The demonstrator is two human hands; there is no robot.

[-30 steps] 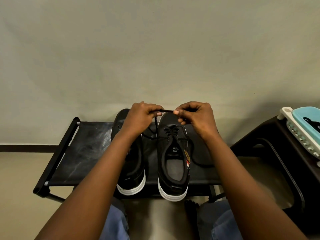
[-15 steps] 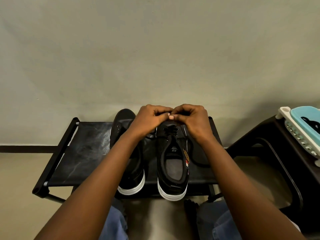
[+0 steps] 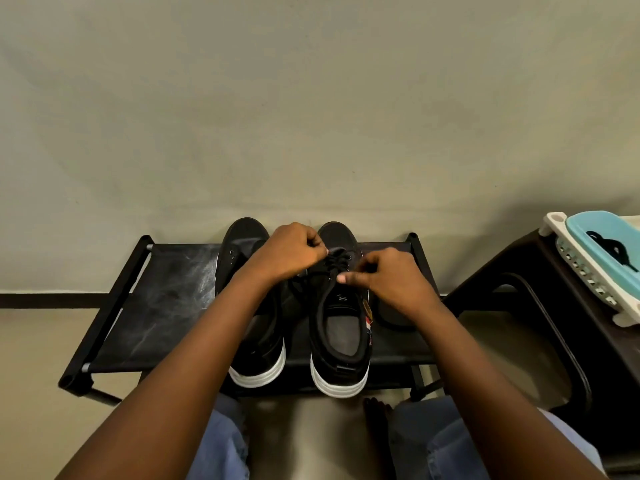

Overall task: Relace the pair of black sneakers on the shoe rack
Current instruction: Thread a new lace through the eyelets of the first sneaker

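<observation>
Threading the lace (image 3: 337, 262) through the right sneaker (image 3: 341, 329) on the shoe rack (image 3: 166, 292).
The lace is pinched by the left hand (image 3: 291, 252) and the right hand (image 3: 389, 282), fingers curled; both sides should be drawn evenly so no slack is left.

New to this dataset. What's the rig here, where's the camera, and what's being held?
No machine here: a person works with two bare hands. The current picture comes from one wide-angle camera worn on the head, looking forward and down, so the arms reach in from the bottom. Against the wall stands a black shoe rack with two black sneakers, heels toward the camera. The left hand and right hand each pinch the lace over the right sneaker. The left sneaker lies partly under the left arm. At far right, a teal basket sits on a dark stool.
</observation>
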